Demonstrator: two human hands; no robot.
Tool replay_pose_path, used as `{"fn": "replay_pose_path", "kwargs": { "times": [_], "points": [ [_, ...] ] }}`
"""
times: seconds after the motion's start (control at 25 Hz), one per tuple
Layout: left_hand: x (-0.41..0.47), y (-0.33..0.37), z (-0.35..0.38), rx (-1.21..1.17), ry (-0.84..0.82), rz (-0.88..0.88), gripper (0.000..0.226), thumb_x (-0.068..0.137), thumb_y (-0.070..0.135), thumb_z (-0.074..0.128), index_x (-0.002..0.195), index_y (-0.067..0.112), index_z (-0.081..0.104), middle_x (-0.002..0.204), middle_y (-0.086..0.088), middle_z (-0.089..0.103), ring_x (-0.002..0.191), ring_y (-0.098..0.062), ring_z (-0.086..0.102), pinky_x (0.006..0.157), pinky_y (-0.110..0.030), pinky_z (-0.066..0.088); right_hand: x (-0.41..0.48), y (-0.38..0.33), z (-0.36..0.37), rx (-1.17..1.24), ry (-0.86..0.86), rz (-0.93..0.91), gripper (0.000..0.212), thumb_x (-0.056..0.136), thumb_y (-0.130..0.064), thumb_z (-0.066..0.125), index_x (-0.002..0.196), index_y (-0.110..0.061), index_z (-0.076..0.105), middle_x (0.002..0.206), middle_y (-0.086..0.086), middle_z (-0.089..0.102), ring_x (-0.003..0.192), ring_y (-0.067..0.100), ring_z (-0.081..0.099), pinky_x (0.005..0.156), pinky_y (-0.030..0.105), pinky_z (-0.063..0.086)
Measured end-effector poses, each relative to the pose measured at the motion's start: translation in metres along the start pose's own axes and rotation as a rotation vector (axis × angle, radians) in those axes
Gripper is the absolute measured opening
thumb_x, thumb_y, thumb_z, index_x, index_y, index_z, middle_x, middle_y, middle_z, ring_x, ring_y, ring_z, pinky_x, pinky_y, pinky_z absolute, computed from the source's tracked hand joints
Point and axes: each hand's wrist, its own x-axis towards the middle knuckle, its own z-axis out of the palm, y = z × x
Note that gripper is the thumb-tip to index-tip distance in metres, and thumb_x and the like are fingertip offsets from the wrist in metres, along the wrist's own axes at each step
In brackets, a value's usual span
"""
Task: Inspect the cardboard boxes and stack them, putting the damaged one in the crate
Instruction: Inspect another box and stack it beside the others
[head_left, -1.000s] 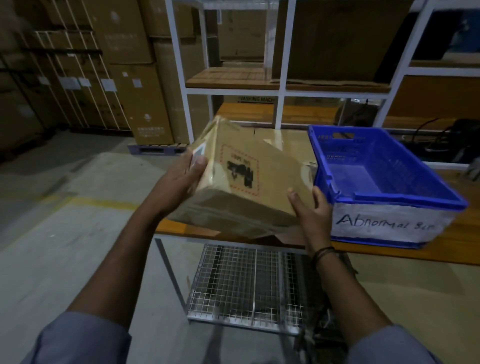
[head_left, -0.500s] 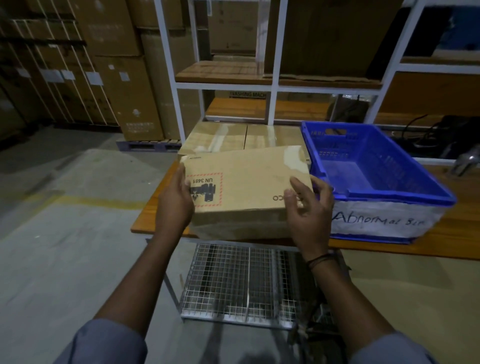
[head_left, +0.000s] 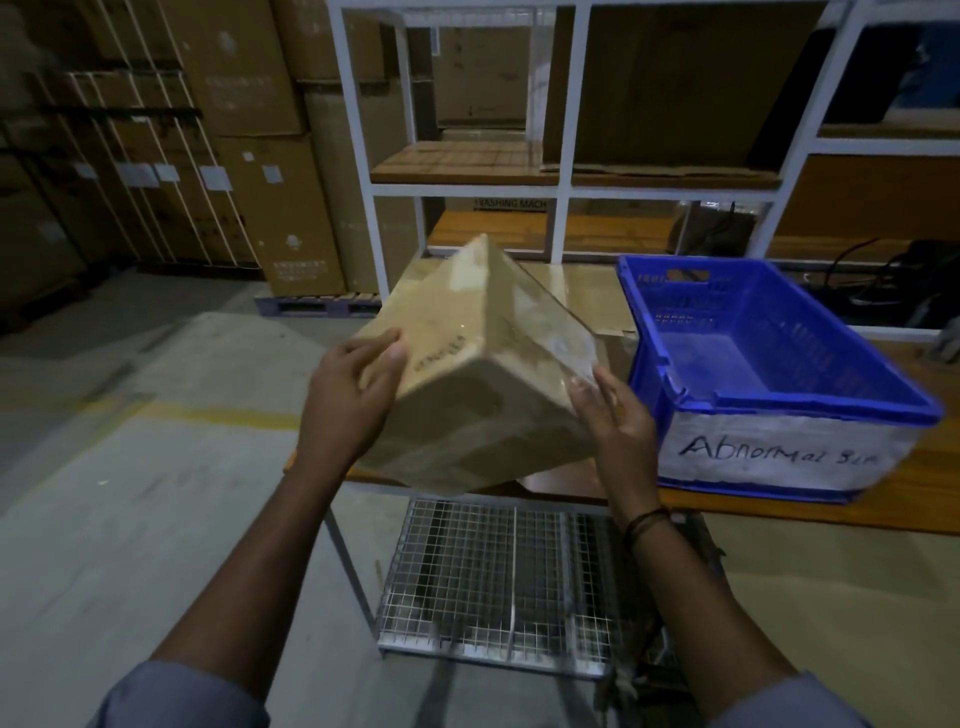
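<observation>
Head view: my left hand grips cardboard box, tilted corner-up, just left of blue crate; my right hand presses straight fingers against box's crate-side edge.

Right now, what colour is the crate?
The crate is blue, with a white label on its front; clearest in the head view.

The box is tan cardboard, paler where glossy clear tape crosses it, with small dark lettering on one face. The crate is bright blue, its near wall covered by a white label with black handwriting. The tabletop is orange-brown wood. The shelf frame is white and the wire rack is a silver grid. The floor is grey with a yellow line. The sleeves are grey-blue.
</observation>
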Motion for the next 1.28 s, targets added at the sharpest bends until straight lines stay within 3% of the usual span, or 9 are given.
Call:
{"fn": "replay_pose_path", "kwargs": {
  "times": [0.12,0.32,0.44,0.64,0.76,0.84,1.08,1.2,1.28],
  "points": [
    [-0.008,0.047,-0.003,-0.264,-0.085,0.017,0.056,0.102,0.065,0.039,0.149,0.037,0.053,0.135,0.012,0.060,0.113,0.004,0.056,0.086,-0.023,0.048,-0.006,-0.031,0.011,-0.097,0.095,-0.238,0.055,0.080,-0.067,0.068,0.127,-0.038,0.067,0.141,-0.003,0.052,0.129,0.007,0.052,0.097,0.016,0.051],
    [-0.011,0.032,0.005,-0.161,-0.077,0.018,0.046,0.100,0.051,0.060,0.142,0.033,0.061,0.147,0.007,0.055,0.131,-0.004,0.049,0.103,-0.026,0.045,-0.002,-0.038,0.020,-0.264,0.142,-0.447,0.050,0.089,-0.062,0.066,0.131,-0.037,0.064,0.145,-0.001,0.053,0.136,0.021,0.048,0.102,0.046,0.052],
    [-0.011,0.029,0.014,-0.228,-0.079,0.023,0.042,0.099,0.051,0.061,0.136,0.032,0.068,0.135,0.017,0.062,0.112,0.021,0.050,0.089,-0.001,0.039,0.001,-0.023,0.013,-0.197,0.154,-0.417,0.068,0.093,-0.063,0.059,0.146,-0.021,0.053,0.148,-0.003,0.054,0.137,0.015,0.049,0.105,0.037,0.048],
    [-0.005,0.029,0.017,-0.249,-0.072,-0.034,0.043,0.097,0.057,0.062,0.133,0.035,0.069,0.134,0.015,0.066,0.107,0.018,0.053,0.081,0.000,0.040,-0.019,0.064,-0.002,0.120,0.121,0.139,0.086,0.079,-0.093,0.045,0.128,-0.026,0.067,0.130,0.003,0.068,0.121,0.021,0.063,0.108,0.046,0.049],
    [-0.001,0.032,0.017,-0.257,-0.083,-0.042,0.045,0.097,0.059,0.060,0.134,0.034,0.069,0.137,0.011,0.066,0.123,0.002,0.054,0.087,-0.014,0.045,-0.038,0.092,-0.001,0.256,-0.004,0.547,0.063,0.088,-0.083,0.043,0.126,-0.039,0.068,0.129,-0.001,0.071,0.117,0.024,0.066,0.105,0.055,0.049],
    [0.001,0.031,0.016,-0.212,-0.061,-0.028,0.049,0.098,0.062,0.056,0.136,0.033,0.068,0.138,0.007,0.066,0.126,-0.004,0.054,0.091,-0.024,0.046,-0.037,0.094,0.001,0.331,0.017,0.630,0.051,0.097,-0.071,0.046,0.128,-0.037,0.067,0.123,-0.003,0.074,0.113,0.024,0.068,0.098,0.052,0.053],
    [0.009,-0.005,0.001,0.007,0.089,-0.015,0.074,0.092,0.083,0.040,0.118,0.025,0.078,0.107,-0.005,0.075,0.101,-0.022,0.067,0.082,-0.043,0.057,0.011,0.047,-0.013,0.001,0.272,0.108,0.069,0.092,-0.036,0.075,0.153,-0.028,0.043,0.154,0.006,0.041,0.134,0.019,0.049,0.108,0.041,0.046],
    [-0.004,-0.024,0.011,0.061,0.011,-0.152,0.074,0.090,0.084,0.042,0.096,0.020,0.079,0.075,-0.002,0.074,0.071,-0.020,0.071,0.067,-0.043,0.061,0.042,0.022,-0.013,-0.078,0.216,-0.127,0.068,0.087,-0.029,0.078,0.146,-0.035,0.045,0.148,0.001,0.040,0.131,0.018,0.053,0.104,0.034,0.050],
    [-0.014,-0.041,0.025,0.083,-0.063,-0.258,0.073,0.089,0.083,0.044,0.093,0.017,0.075,0.072,-0.002,0.072,0.065,-0.022,0.072,0.066,-0.043,0.062,0.057,0.017,-0.005,-0.188,0.128,-0.251,0.063,0.087,-0.020,0.077,0.143,-0.028,0.049,0.148,0.004,0.043,0.130,0.017,0.053,0.105,0.025,0.049]
  ]
}}
